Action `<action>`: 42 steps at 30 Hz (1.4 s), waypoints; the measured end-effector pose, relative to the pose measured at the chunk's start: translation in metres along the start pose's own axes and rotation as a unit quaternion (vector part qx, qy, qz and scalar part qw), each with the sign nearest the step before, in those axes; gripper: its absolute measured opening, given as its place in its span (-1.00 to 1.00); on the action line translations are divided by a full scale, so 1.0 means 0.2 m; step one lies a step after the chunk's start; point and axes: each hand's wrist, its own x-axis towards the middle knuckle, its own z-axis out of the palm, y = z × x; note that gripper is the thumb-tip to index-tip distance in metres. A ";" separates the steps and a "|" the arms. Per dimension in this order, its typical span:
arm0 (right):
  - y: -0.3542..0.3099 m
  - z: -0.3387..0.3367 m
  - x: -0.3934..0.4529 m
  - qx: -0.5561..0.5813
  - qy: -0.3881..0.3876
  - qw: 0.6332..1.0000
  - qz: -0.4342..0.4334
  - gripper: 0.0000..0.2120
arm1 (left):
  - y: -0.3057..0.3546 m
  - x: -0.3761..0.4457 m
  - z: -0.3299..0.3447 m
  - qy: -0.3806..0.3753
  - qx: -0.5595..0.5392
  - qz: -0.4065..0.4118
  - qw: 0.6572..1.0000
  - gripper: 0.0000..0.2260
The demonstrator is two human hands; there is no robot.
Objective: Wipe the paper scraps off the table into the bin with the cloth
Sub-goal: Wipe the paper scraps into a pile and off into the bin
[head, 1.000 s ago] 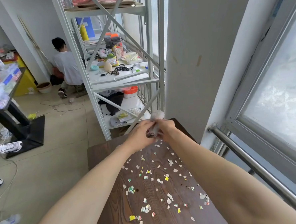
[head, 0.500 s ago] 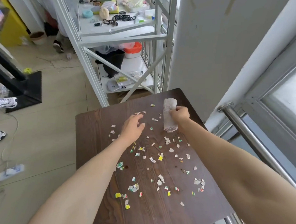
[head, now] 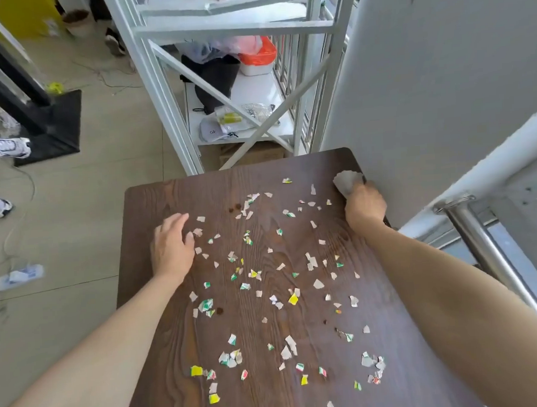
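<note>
Several small paper scraps [head: 293, 299], white, yellow, green and red, lie scattered over the dark wooden table [head: 154, 204]. My right hand [head: 364, 210] is closed on a grey cloth [head: 347, 181] at the table's far right corner, against the wall. My left hand [head: 171, 244] rests flat on the table's left side, fingers apart, holding nothing, its fingertips beside a few scraps. No bin is in view.
A white metal shelf rack [head: 173, 114] with bags and boxes stands just beyond the table's far edge. A grey wall [head: 425, 68] and a steel rail [head: 483, 246] border the right side. A black table base [head: 51, 125], cables and someone's shoes [head: 4, 147] are on the floor at left.
My right hand carried the cloth from the table's far middle to the far right corner. My left hand slid left and nearer. The camera tilted further down.
</note>
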 end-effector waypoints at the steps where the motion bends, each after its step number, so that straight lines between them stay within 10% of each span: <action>1: -0.01 0.03 0.00 -0.003 0.003 1.000 0.003 -0.52 | -0.06 -0.01 0.00 0.000 0.011 -0.013 1.000 -0.61; 26: -0.47 0.20 -0.48 0.110 -0.051 0.976 -0.179 -0.80 | -0.16 -0.10 0.00 -0.038 0.062 -0.014 0.997 -0.61; 31: -0.38 0.05 -0.17 0.110 0.057 0.989 -0.083 -0.80 | -0.15 -0.09 0.01 -0.030 0.073 -0.014 0.997 -0.62; 42: -0.65 0.23 0.00 0.122 -0.002 0.992 -0.025 -0.70 | -0.23 -0.09 0.04 -0.021 0.073 0.030 0.997 -0.63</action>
